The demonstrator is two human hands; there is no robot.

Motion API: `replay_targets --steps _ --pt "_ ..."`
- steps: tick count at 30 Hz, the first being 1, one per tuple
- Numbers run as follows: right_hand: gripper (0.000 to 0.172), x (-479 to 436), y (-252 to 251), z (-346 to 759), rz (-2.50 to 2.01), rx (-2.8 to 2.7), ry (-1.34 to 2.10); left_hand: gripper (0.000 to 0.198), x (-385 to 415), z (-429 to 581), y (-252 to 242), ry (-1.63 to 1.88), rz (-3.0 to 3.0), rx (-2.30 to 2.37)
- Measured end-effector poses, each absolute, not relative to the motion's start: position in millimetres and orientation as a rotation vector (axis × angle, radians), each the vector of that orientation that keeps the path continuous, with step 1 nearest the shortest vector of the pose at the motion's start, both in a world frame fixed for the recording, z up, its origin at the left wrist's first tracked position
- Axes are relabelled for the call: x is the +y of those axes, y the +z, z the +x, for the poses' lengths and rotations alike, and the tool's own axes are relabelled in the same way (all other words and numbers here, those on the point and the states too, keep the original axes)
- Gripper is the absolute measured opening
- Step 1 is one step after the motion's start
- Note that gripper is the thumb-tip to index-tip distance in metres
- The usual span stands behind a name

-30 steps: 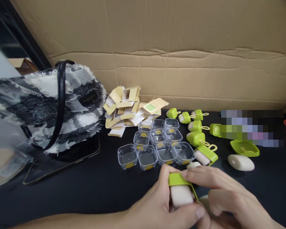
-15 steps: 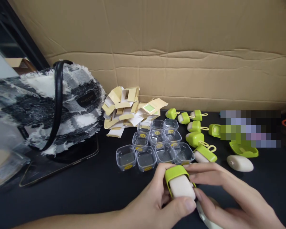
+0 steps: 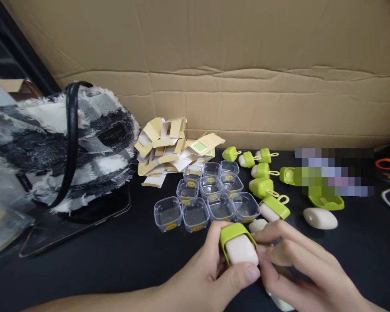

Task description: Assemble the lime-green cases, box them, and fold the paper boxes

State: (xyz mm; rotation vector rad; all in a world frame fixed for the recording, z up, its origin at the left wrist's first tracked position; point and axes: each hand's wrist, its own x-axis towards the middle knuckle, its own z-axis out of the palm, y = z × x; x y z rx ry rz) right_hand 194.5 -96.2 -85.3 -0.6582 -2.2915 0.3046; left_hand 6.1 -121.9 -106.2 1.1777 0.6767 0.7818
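Observation:
My left hand [image 3: 211,273] is wrapped around a small rounded white block [image 3: 242,251] sitting inside a lime-green plastic sleeve [image 3: 235,232], with the thumb pressed along the block's lower side. At the right side of that piece, my right hand [image 3: 299,260] has its thumb and fingers pinched together; what lies between the fingertips is hidden. Partly behind the right hand are a white piece [image 3: 258,225] and another pale one [image 3: 281,303]. Just beyond is a green-sleeved block with a cord loop [image 3: 276,208]. To the right lies a bare white block [image 3: 321,218].
Several clear plastic cups [image 3: 195,214] stand grouped on the black table [image 3: 117,268]. Behind them are torn cardboard boxes [image 3: 162,147]. More looped green pieces [image 3: 261,187] lie at right, near an open green shell [image 3: 326,201]. A fringed bag [image 3: 94,134] occupies the left.
The view has shifted slightly. My right fingers have closed in at the sleeve's side, covering the small knob seen there before. A white piece now shows above the right hand.

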Motion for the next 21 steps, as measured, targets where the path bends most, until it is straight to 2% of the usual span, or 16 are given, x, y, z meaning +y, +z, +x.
replay_targets --steps 6,10,14,21 --pt "0.026 -99 -86 196 -0.663 -2.308 0.289 0.043 -121 7 -101 0.828 1.206 0.659" --pt "0.019 -96 -90 196 -0.571 -2.295 0.201 0.046 -123 7 -100 0.858 1.2 0.636" --pt "0.014 -93 -92 196 -0.542 -2.316 0.239 0.04 -122 7 -104 0.876 1.209 0.656" --pt "0.021 -94 -80 191 -0.521 -2.28 0.195 0.042 -126 6 -102 0.835 1.205 0.679"
